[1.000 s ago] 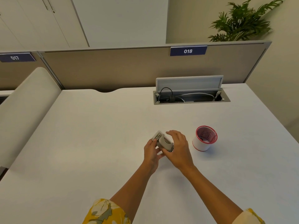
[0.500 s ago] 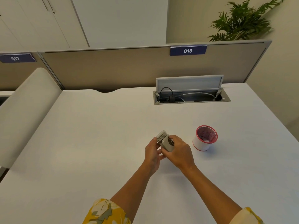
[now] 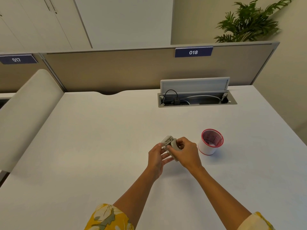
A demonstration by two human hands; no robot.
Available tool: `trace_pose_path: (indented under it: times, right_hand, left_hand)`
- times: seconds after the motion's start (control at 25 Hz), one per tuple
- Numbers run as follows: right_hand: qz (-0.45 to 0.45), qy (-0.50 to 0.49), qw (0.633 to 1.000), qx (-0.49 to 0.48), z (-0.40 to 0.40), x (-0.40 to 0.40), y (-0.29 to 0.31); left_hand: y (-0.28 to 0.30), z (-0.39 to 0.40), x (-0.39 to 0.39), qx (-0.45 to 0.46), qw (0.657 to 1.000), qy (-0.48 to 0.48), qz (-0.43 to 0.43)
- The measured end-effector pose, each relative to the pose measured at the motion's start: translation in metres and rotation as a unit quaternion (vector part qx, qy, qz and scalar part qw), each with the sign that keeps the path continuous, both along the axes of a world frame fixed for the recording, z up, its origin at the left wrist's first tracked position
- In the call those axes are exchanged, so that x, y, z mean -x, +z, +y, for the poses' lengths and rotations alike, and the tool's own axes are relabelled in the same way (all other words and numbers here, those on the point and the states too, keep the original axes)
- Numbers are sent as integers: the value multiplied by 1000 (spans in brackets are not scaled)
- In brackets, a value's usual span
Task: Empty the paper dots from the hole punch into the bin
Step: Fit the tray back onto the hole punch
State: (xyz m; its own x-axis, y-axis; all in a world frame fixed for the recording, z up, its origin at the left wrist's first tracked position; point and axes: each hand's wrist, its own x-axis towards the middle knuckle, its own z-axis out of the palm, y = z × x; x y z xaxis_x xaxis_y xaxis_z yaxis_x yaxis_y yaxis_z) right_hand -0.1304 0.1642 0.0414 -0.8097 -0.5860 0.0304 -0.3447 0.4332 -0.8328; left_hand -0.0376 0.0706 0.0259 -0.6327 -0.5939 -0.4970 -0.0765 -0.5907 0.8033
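One hole punch (image 3: 169,143), small, pale grey with a clear underside turned partly toward the camera, held above the white desk (image 3: 99,146) between both hands, just left of the bin (image 3: 210,143). Left hand (image 3: 156,159): palm inward, thumb along the punch's near left edge, fingers curled beneath its lower end, gripping it. Right hand (image 3: 186,152): back of the hand up, fingers bent over the punch's right side and top, thumb pressed on the clear face, closed on the same item. Both forearms extend from the lower frame and converge at the punch; yellow floral sleeves (image 3: 108,218) at the elbows. Bin: small round cup, white wall, red rim and base band, upright on the desk, close to the right knuckles but apart from them; contents too indistinct to identify. Further out: one open cable tray (image 3: 196,101) recessed at the desk's far edge, lid raised, cables inside. Beige partition (image 3: 116,72) behind, bearing blue labels 018 (image 3: 193,52) and 017 (image 3: 16,59). One potted plant (image 3: 249,22) beyond the partition, upper right.
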Motion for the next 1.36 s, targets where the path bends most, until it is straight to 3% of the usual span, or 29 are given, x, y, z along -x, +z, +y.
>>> trace_pose_path:
  times: [0.36, 0.96, 1.36]
  right_hand:
    - [58, 13, 998, -36, -3, -4, 0]
    - [99, 28, 995, 3, -3, -2, -2]
    - [133, 92, 987, -3, 0, 3, -5]
  left_hand:
    - [1, -1, 0, 57, 998, -9, -21]
    - [5, -8, -2, 66, 995, -68, 41]
    - [-1, -12, -3, 24, 998, -41, 44]
